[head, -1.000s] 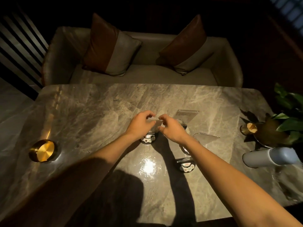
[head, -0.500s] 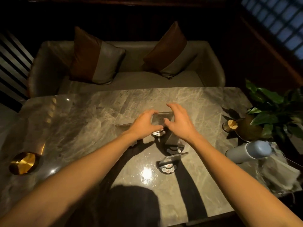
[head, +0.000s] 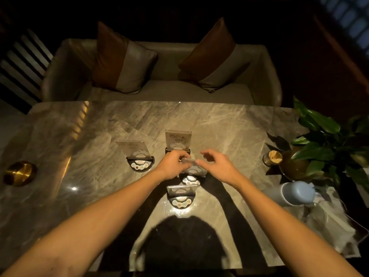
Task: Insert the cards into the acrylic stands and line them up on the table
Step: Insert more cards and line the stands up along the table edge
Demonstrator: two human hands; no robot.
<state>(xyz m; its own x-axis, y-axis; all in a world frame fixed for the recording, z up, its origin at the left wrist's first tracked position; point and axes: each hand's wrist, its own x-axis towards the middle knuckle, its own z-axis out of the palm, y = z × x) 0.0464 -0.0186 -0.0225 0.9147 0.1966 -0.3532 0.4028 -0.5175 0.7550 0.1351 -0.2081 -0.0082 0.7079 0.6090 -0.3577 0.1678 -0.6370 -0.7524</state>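
Whereas half a second ago both hands were pressed together over one stand at mid-frame, the left hand (head: 173, 164) now pinches the left end of a clear acrylic panel (head: 190, 159) just right of centre, and the right hand (head: 217, 164) has loosened: its grip looks released, fingers curled near the panel's right end, contact uncertain. Beneath the panel sits a round base (head: 189, 179). Three other stands rest on the counter (head: 229, 124): one with a printed card (head: 178, 139) behind the hands, one to the left of centre (head: 137, 154) that has come into clear view, and one nearer the viewer (head: 181, 195). Judged from this layout, the stand in hand is being seated or adjusted; the four do not yet form a single line, so aligning remains.
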